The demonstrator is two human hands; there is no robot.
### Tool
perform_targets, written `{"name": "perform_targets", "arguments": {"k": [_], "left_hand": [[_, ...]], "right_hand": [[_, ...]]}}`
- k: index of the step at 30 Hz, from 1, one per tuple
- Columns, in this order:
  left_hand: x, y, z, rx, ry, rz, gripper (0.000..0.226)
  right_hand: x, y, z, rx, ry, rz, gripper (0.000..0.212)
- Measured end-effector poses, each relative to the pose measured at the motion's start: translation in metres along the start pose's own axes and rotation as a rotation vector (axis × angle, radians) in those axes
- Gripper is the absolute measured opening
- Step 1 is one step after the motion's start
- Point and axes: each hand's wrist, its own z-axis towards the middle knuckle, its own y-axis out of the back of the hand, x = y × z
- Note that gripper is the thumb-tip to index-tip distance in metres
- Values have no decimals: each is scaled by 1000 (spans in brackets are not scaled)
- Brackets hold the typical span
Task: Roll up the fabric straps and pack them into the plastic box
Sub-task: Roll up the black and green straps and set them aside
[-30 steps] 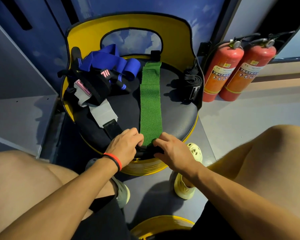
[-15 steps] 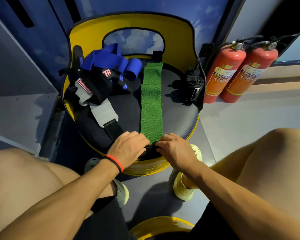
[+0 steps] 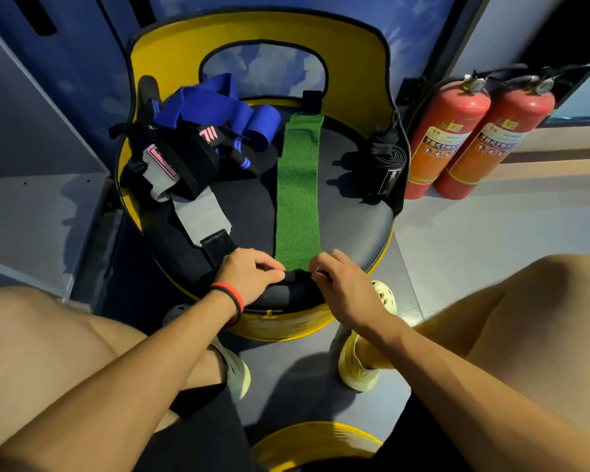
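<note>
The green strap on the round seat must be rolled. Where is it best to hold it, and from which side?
Take the green strap at its near end, from the person's side, one corner per hand, as the left hand and right hand pinch it now. It lies flat and straight on the seat, running away, so a roll started there has free length ahead.

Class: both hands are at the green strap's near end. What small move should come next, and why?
Probably fold that end over, away from the body, starting the roll: left hand and right hand pinch it, and the green strap lies flat, unrolled.
</note>
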Motion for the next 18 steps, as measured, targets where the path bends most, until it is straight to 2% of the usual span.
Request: {"name": "perform_targets", "arguments": {"k": [2,5,9,15,18], "left_hand": [[-4,1,5,27,62,11,13],[-10,1,9,35,124,21,15],[-14,2,12,45,163,49,22],[-14,-1,7,17,142,58,26],[-13,0,2,-56,85,67,15]], "right_hand": [[-1,0,-1,-22,30,-49,7],[-4,0,-3,-66,88,-154,17],[-8,3,-2,-25,163,-300,30],[-7,3,5,-92,208,-354,22],[-8,5,8,-101,228,-379,23]]}}
